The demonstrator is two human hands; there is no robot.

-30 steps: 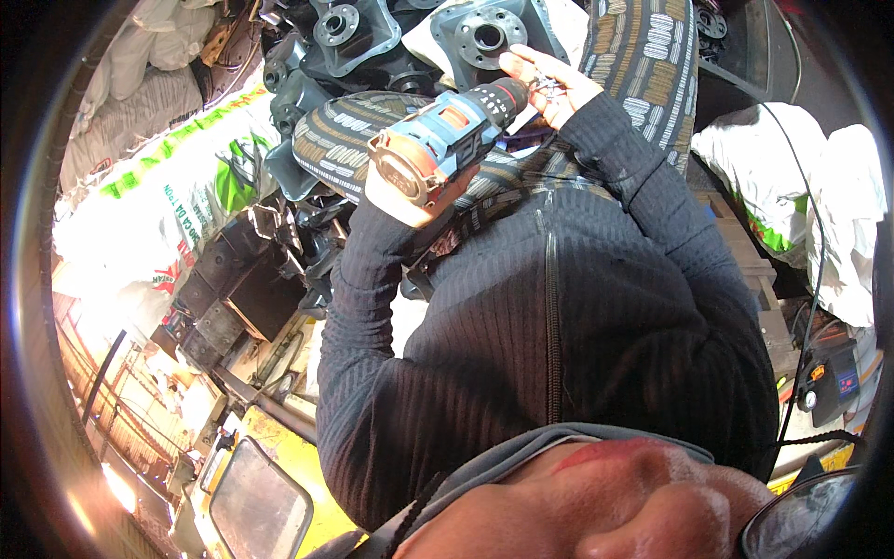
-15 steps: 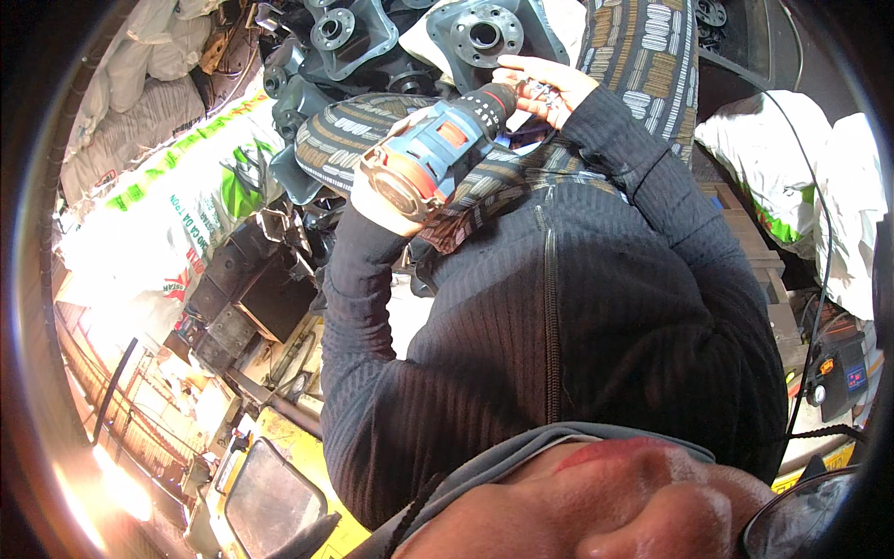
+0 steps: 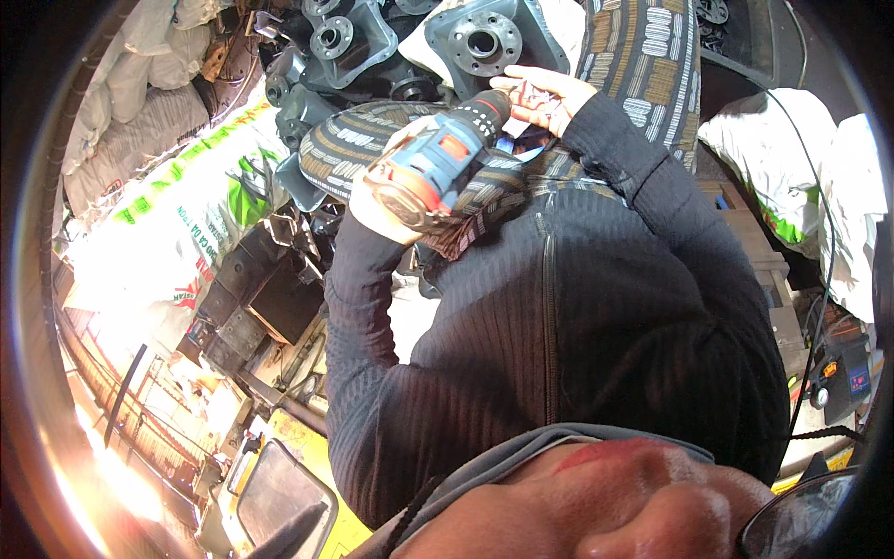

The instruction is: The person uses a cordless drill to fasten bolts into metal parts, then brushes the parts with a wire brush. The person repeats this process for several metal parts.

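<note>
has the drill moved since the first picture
Yes: the blue drill has shifted slightly lower in the picture, farther from the large grey flanged hub at the top.

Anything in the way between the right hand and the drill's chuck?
Nothing visible. The right hand, holding small shiny pieces, is right beside the chuck of the drill, which the left hand holds. I can't tell whether they touch.

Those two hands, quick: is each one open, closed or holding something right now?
Left hand: closed, holding the blue drill.
Right hand: partly open, with small shiny pieces in it.
</note>
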